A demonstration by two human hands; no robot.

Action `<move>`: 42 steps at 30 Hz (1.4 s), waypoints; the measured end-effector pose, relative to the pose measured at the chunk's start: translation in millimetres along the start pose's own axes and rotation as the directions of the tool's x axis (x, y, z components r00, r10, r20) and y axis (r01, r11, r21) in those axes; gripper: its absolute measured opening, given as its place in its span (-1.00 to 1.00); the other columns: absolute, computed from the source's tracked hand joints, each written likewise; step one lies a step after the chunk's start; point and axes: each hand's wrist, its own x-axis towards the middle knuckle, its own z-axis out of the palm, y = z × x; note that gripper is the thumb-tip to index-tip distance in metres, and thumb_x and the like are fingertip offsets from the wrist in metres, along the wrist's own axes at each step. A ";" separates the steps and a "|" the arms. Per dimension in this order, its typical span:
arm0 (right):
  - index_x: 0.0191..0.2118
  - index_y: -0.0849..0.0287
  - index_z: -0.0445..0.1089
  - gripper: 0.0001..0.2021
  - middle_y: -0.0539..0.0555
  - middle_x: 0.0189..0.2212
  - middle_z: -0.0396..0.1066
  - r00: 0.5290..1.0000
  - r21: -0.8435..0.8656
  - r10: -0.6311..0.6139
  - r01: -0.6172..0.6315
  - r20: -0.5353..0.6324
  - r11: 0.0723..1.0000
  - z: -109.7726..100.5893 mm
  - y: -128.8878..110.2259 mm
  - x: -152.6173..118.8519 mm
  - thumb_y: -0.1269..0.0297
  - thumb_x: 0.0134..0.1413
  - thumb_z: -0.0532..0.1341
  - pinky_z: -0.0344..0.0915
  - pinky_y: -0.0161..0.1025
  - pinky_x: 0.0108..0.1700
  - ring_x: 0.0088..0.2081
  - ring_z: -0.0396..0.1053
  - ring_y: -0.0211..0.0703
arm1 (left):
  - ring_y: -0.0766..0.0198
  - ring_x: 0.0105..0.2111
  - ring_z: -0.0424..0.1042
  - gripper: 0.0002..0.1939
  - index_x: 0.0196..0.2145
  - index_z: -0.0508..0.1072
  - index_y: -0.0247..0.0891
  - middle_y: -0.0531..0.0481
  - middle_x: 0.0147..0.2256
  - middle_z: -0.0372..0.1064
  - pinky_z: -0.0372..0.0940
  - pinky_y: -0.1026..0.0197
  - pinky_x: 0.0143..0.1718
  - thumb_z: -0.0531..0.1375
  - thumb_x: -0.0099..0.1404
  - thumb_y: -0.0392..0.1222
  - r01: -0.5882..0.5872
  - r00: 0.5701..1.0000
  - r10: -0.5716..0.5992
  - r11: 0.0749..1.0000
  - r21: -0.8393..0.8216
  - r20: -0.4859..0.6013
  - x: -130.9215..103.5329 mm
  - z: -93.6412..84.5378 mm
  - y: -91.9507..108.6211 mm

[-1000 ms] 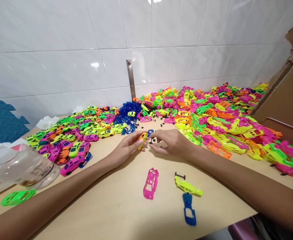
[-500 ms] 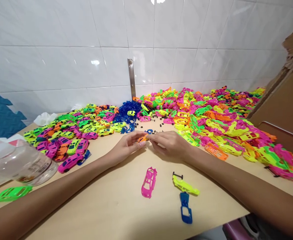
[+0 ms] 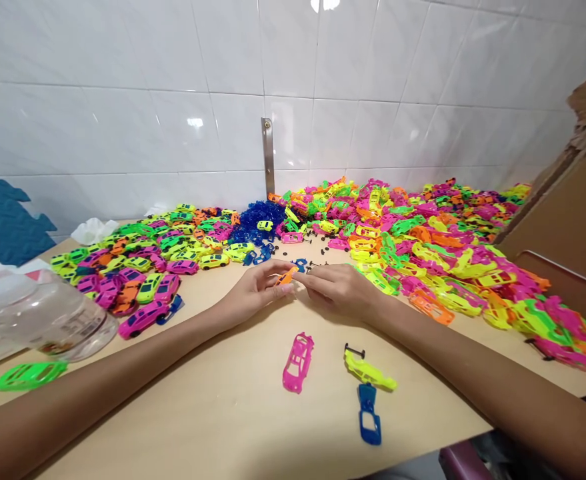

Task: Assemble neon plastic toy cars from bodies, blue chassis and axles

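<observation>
While both hands meet over the middle of the counter (image 3: 213, 413), one orange car (image 3: 286, 276) sits between them, raised toward the fingertips. Left hand (image 3: 257, 291): closed on the orange car, pinching it between thumb and fingers, one end facing right, a hold that seems to steady it and leave that end accessible. Right hand (image 3: 340, 291): fingers bent, tips at the car's right end; whether they grip a small part cannot be told. Item, near front, apart from the heaps: one pink shell (image 3: 299, 361), lying flat. Item, to its right: one yellow shell (image 3: 371, 373), on its side, a black axle (image 3: 355, 351) at its far end. Item, just below: one blue base (image 3: 367, 399), its end at or touching the yellow shell; the three colours perhaps lie here as loose pieces set within easy reach. Left stock: a spread of cars (image 3: 147, 260) with dark windows, seemingly grouped away from the bare shells. Right stock: a large heap of shells (image 3: 447, 260), pink, yellow, green and orange, probably kept on that side to avoid mixing. Back centre: a pile of blue parts (image 3: 255, 223), with black wheels and axles scattered before it, likely near for picking. Far left: a clear bottle (image 3: 53, 320), tipped on its side, and one green shell (image 3: 31, 377).
</observation>
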 end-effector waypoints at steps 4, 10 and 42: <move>-0.18 0.23 0.42 -0.82 0.06 -0.43 0.45 0.997 -0.067 -0.071 0.073 0.024 0.995 -3.1 -1.1 4.6 0.37 0.38 0.07 0.17 -0.25 -0.39 -0.43 0.34 -0.23 | 0.09 0.04 0.44 -0.57 0.06 0.43 -0.23 -0.17 0.04 0.42 0.39 0.04 0.06 0.35 0.28 -0.09 -0.059 0.998 0.057 0.996 0.071 0.038 -2.5 2.5 -3.0; -0.23 0.25 0.42 -0.85 0.05 -0.44 0.41 0.991 -0.110 -0.132 0.133 0.015 0.985 -1.6 1.9 4.3 0.43 0.34 0.10 0.17 -0.24 -0.39 -0.43 0.31 -0.21 | 0.05 0.10 0.42 -0.56 0.10 0.42 -0.23 -0.19 0.06 0.44 0.38 0.03 0.08 0.33 0.31 -0.10 -0.118 0.993 0.115 0.977 0.175 0.027 -5.8 4.3 -1.5; -0.07 0.14 0.51 -0.76 0.04 -0.35 0.45 0.950 -0.077 0.240 -0.229 0.197 0.970 6.2 6.6 -2.8 0.31 0.34 0.09 -0.03 -0.20 -0.39 -0.39 0.34 -0.21 | 0.16 -0.09 0.51 -0.64 0.00 0.44 -0.18 -0.05 -0.06 0.52 0.42 0.09 -0.03 0.25 0.25 -0.35 -0.114 0.888 0.368 0.758 0.642 -0.277 -6.9 2.7 0.8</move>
